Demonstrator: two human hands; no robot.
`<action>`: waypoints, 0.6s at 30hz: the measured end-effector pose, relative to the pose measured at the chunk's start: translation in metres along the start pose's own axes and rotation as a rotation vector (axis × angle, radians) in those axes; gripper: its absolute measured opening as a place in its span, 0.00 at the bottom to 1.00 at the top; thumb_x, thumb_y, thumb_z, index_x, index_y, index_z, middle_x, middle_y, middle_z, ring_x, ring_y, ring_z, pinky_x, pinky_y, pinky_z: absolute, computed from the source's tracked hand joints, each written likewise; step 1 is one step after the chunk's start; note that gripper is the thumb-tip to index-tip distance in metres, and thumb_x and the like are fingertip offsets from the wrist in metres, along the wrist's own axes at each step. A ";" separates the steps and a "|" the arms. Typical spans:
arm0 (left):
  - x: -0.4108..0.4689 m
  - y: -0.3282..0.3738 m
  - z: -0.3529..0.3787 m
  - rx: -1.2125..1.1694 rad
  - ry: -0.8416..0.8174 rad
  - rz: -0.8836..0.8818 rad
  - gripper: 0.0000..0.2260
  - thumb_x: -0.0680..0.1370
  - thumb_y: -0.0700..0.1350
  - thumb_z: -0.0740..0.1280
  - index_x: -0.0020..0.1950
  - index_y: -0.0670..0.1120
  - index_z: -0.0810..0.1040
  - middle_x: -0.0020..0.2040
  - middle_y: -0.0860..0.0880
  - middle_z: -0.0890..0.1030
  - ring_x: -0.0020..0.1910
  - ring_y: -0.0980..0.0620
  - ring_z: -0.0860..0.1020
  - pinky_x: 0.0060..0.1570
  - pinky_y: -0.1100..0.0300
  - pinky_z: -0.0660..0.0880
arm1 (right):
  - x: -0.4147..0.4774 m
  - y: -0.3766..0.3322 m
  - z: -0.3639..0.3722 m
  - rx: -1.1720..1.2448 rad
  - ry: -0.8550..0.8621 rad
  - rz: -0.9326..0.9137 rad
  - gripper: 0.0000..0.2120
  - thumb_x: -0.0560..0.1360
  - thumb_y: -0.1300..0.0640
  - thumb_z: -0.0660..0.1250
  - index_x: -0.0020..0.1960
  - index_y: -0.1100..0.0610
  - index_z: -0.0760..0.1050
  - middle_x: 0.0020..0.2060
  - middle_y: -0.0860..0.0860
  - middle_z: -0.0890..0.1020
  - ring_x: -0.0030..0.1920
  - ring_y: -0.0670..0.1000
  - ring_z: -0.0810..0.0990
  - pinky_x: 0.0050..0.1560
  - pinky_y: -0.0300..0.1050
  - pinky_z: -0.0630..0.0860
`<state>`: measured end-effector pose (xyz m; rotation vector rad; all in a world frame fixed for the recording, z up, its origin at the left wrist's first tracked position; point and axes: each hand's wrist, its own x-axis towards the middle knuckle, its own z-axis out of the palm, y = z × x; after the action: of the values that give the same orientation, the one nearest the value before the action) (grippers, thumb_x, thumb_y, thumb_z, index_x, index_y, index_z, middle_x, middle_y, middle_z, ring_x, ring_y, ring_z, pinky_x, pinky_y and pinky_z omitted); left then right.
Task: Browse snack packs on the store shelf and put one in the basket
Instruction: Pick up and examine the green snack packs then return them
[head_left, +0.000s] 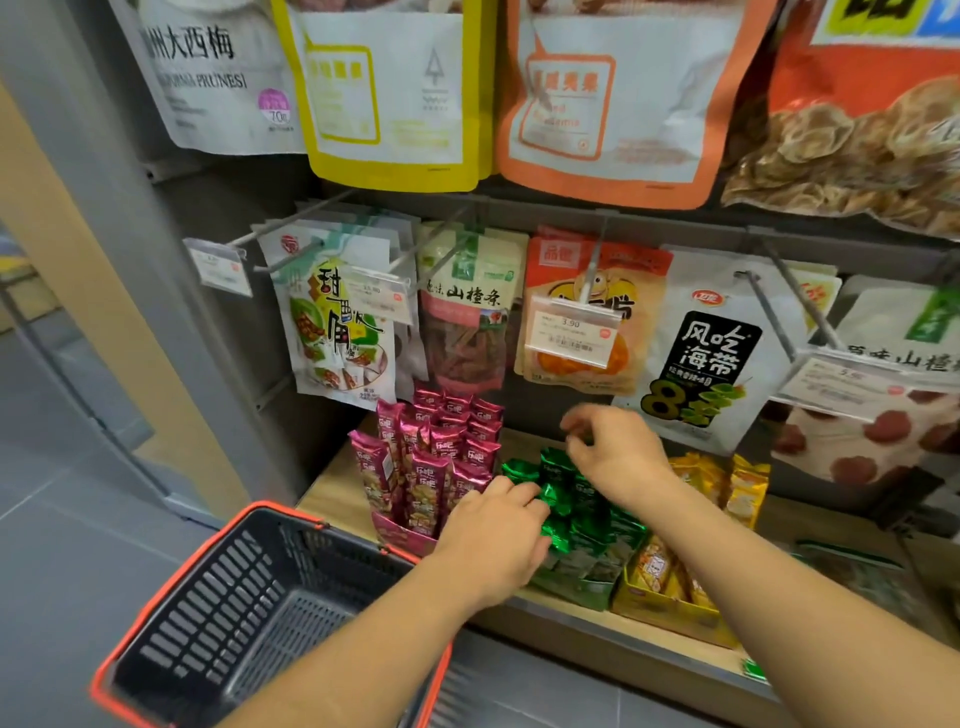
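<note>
Digs into the green packs (582, 499) with both hands. Lays the left hand (498, 535) on the front of the green packs, fingertips tucked in among them; cannot tell if one is pinched. Holds the right hand (618, 452) just over the back of the green packs, fingers curled, thumb close to them, right by the top of one pack; cannot tell if that pack is gripped. Hands near each other, not touching.

Nothing to see inside the basket (234, 597), down and to the left of the green packs. No view of what holds it up.

Could go wrong in a few ways:

- Shiny and squeezed tight together in their box, so might slip from a weak pinch, or drag a neighbour up and out too.
- Might tip the tall pink packs (431, 462), standing just left of the green packs and touching the left hand. A sideways bump of the wrist would do it.
- Might knock the yellow packs (727, 483), just right of the green packs, with the right arm.
- Might bump the hanging seaweed bag (711, 353) and the price tag (571, 332), both just above the green packs, by lifting the right hand too fast.
- Might miss the basket, well off to the side and lower. Letting go too soon would drop the pack on the floor.

Best to pull slowly, one pack only.
</note>
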<state>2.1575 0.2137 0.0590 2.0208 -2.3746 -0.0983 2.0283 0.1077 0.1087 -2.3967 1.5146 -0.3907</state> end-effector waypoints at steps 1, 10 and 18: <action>0.000 0.000 0.000 -0.021 0.007 -0.005 0.20 0.81 0.53 0.58 0.71 0.48 0.66 0.73 0.49 0.67 0.68 0.46 0.64 0.63 0.46 0.68 | 0.004 -0.002 0.003 -0.093 0.008 0.005 0.14 0.77 0.50 0.65 0.62 0.47 0.77 0.57 0.50 0.81 0.61 0.54 0.75 0.59 0.50 0.75; -0.002 0.001 -0.002 0.007 -0.039 0.027 0.24 0.81 0.53 0.58 0.75 0.46 0.62 0.73 0.46 0.64 0.69 0.44 0.61 0.64 0.45 0.68 | 0.005 -0.012 0.036 -0.384 -0.054 0.029 0.10 0.78 0.53 0.64 0.56 0.47 0.81 0.52 0.47 0.81 0.63 0.53 0.68 0.60 0.50 0.69; -0.005 -0.003 -0.004 -0.061 -0.085 0.015 0.25 0.81 0.53 0.58 0.77 0.47 0.60 0.75 0.47 0.61 0.71 0.44 0.59 0.66 0.45 0.67 | -0.032 -0.012 -0.042 0.129 0.544 -0.210 0.09 0.79 0.61 0.63 0.55 0.60 0.80 0.51 0.55 0.82 0.50 0.57 0.79 0.50 0.48 0.75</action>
<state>2.1610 0.2180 0.0630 2.0110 -2.4033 -0.2591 2.0098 0.1377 0.1496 -2.4694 1.3676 -1.2291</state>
